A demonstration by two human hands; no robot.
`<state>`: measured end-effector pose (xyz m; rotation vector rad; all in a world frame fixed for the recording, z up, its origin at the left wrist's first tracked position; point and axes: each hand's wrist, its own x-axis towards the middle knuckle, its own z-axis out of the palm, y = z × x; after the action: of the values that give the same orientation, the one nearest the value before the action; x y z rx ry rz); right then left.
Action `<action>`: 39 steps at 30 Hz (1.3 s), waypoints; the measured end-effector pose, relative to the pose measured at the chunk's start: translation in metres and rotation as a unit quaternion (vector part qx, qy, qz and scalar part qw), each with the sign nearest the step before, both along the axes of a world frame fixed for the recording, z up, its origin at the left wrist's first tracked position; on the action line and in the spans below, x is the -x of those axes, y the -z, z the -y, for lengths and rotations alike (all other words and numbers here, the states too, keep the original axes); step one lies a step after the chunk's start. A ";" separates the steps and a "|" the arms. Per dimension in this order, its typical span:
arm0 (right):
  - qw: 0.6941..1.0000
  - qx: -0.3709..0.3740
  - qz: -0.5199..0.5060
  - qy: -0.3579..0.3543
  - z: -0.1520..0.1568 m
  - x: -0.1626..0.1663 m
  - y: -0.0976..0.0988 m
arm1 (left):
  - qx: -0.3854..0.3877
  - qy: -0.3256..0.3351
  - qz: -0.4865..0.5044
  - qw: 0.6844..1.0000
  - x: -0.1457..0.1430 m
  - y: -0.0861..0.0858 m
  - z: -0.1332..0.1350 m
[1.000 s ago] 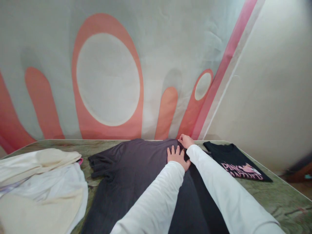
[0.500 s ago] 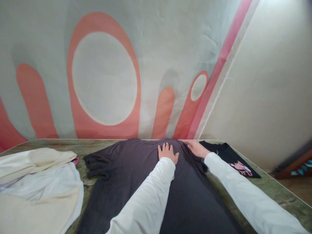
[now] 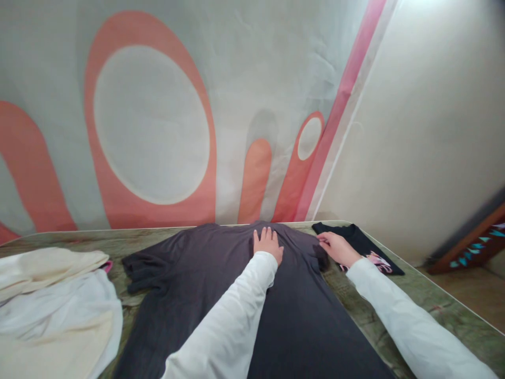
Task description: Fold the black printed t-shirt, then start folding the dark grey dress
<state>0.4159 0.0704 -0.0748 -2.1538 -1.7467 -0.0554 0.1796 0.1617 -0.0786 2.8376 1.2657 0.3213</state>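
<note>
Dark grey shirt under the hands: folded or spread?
Spread: the dark grey shirt lies open along the table, left hand flat near its collar, right hand at one sleeve.

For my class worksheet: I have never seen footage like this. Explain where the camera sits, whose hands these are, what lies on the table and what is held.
There is no machine here: a person works with two bare hands, in white sleeves. The view comes from a camera worn on that person's head, looking forward and down, so the arms reach in from below. On the greenish table a dark grey shirt lies spread out. The left hand presses flat on it near the collar. The right hand has its fingers at the sleeve on the right side; whether they pinch the cloth is unclear. A black shirt with pink print lies folded to the right, and pale clothes are heaped on the left.
</note>
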 end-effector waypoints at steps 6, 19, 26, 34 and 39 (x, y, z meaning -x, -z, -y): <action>0.972 0.167 -0.137 0.091 0.034 0.011 -0.009 | 0.071 0.213 -0.032 0.974 -0.026 -0.009 0.052; 0.979 0.065 -0.191 0.030 0.038 0.027 0.009 | 0.036 0.217 0.015 0.975 -0.025 0.015 0.060; 0.986 -0.048 -0.154 -0.040 0.038 0.023 -0.004 | 0.030 0.212 0.028 0.976 -0.023 0.013 0.063; 0.980 -0.109 -0.162 -0.035 0.036 0.015 0.005 | 0.034 0.214 0.035 0.976 -0.021 0.010 0.064; 0.982 -0.124 -0.144 0.023 0.034 0.010 0.014 | 0.032 0.211 0.033 0.976 -0.021 0.010 0.064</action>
<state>0.4060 0.0366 -0.0884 -1.9146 -1.4466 0.0250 0.2005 0.0973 -0.0886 2.9097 0.6207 0.3479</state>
